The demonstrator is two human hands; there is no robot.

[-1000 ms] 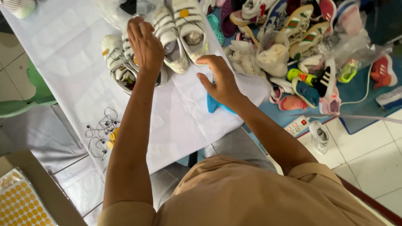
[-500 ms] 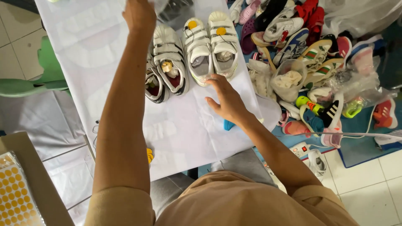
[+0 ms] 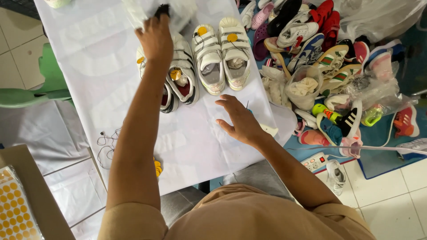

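1. Nearest: sticker sheet [image 3: 15, 209] with orange dots, bottom left, on a brown board. Well apart from both hands.
2. White sheet [image 3: 89, 75] covers the table. Small orange tags [image 3: 157, 167] lie at its near edge, just beside the left forearm.
3. Thin cord [image 3: 106, 146] loops on the sheet, left of that forearm.
4. Right hand [image 3: 240, 120]: palm down, low over the sheet, wrist bent inward. Fingers spread and slightly curled, holding nothing. Whether the palm touches the cloth, cannot tell.
5. Right forearm runs back diagonally toward the torso, elbow out to the right.
6. Power strip [image 3: 314, 162] on the floor, right of the right forearm.
7. White pair [image 3: 222, 55] of strap shoes stands just beyond the right hand, toes away, an orange tag on each. Apart from the fingertips.
8. Dark-trimmed pair [image 3: 183, 78] sits left of the white pair, partly under the left wrist.
9. Left arm stretched nearly straight up the table, crossing that pair.
10. Left hand [image 3: 155, 38]: farthest reach, knuckles up, fingers closed together on a dark object [image 3: 162, 10] at the edge of a clear plastic bag [image 3: 178, 11]. What the object is, cannot tell.
11. Far right: shoe pile [image 3: 329, 53] of mixed colours on a blue mat, some in clear bags.
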